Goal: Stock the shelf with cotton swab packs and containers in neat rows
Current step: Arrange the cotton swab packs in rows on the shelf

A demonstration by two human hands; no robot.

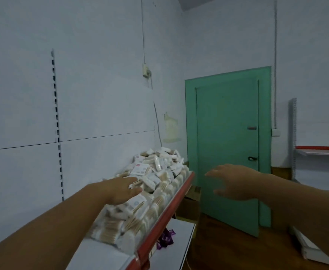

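Left hand (118, 190) bare; left forearm (52, 221) bare to frame edge. Right hand (237, 182) bare; right forearm (300, 203) bare likewise. Fingertips (209, 174) slightly motion-blurred on both hands.

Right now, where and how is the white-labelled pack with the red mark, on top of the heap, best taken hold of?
Probably pinch the white-labelled pack across its opposite edges, coming from above on the aisle side. It lies loose, label up, atop the heap, so top and edges are exposed, while the wall blocks the back. The left hand is nearest.
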